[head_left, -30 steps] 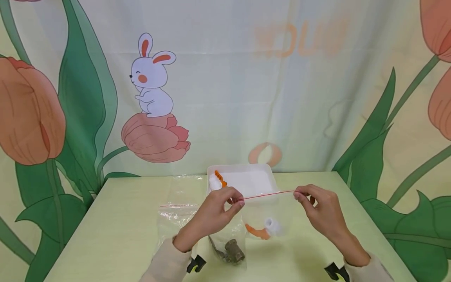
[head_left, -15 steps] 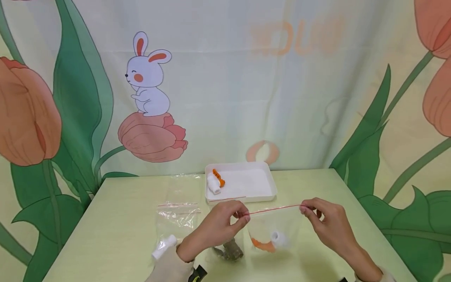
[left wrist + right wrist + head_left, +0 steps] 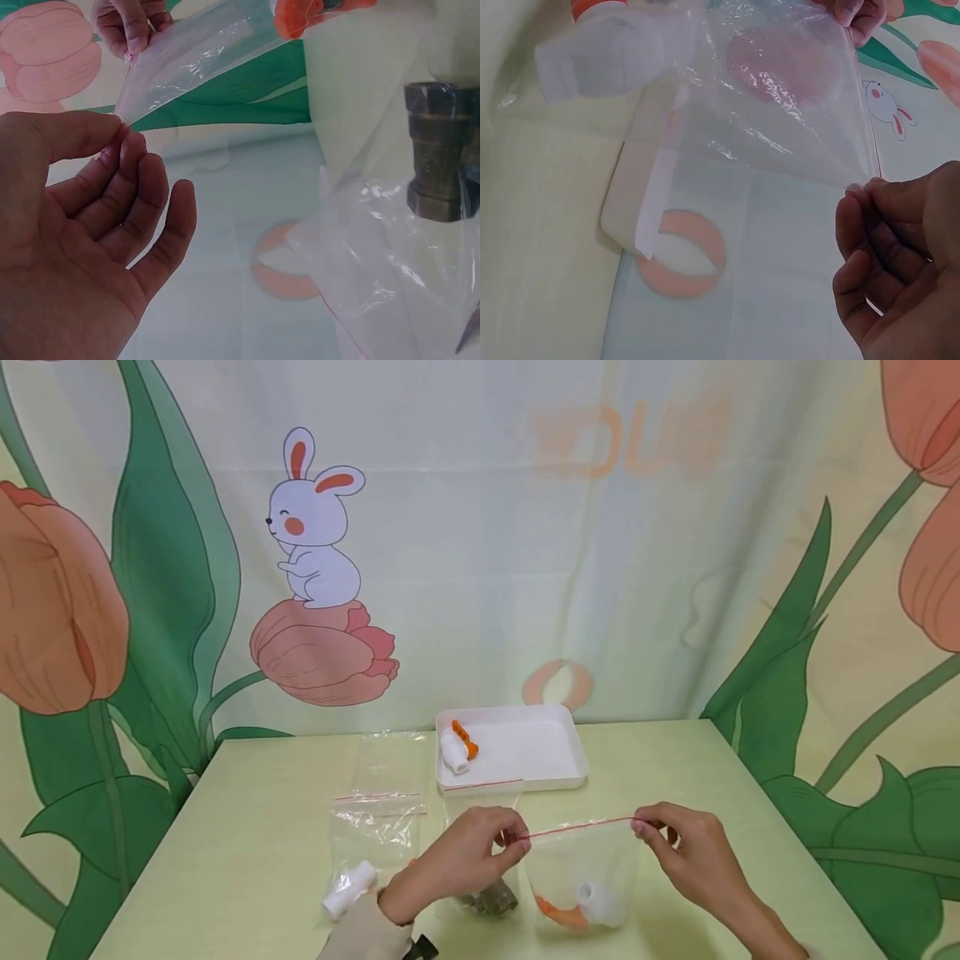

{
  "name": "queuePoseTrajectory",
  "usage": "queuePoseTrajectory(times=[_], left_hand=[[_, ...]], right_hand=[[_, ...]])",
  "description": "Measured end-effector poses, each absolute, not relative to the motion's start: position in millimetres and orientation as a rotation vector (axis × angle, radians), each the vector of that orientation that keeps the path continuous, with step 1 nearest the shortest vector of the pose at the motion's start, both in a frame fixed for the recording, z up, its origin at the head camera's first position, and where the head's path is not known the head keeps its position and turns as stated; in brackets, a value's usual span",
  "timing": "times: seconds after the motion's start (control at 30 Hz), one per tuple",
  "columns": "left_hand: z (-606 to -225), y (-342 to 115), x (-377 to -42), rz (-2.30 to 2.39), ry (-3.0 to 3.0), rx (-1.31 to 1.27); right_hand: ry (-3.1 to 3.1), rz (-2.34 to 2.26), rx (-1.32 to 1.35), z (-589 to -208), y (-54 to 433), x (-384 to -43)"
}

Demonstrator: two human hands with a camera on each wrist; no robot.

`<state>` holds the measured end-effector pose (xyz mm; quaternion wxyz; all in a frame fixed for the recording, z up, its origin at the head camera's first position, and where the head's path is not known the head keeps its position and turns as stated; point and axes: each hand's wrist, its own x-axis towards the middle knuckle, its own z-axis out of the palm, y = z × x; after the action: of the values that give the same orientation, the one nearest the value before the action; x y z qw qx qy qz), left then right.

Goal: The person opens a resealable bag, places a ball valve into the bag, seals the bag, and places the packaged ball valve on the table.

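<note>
A clear zip bag with a red seal line hangs between my hands, its top edge stretched taut. In its bottom lie a white plastic pipe fitting and an orange part, seen through the film. My left hand pinches the left top corner between thumb and forefinger. The opposite corner is pinched by my right hand; the right wrist view shows its thumb against the forefinger. Partly behind my left hand lies another zip bag holding a dark bronze-coloured fitting.
Farther left lies a zip bag with a white fitting inside, next to a flat clear bag. At the table's back stands a white tray with a white fitting and an orange piece. Behind hangs a printed curtain.
Both hands have come down toward the table with the zip bag, its contents now near the tabletop. The tray, hidden in part earlier, is uncovered. Both hands keep their pinch.
</note>
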<state>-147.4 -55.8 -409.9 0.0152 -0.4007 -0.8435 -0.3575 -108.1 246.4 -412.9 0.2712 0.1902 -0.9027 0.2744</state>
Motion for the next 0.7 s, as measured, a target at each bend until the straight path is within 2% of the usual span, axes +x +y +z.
queuePoseTrajectory(times=[0.7], left_hand=[[-423.9, -42.4, -199.4, -0.773, -2.706, -1.162]], right_hand=[[-2.598, 0.69, 0.467, -432.2, 254.0, -174.7]])
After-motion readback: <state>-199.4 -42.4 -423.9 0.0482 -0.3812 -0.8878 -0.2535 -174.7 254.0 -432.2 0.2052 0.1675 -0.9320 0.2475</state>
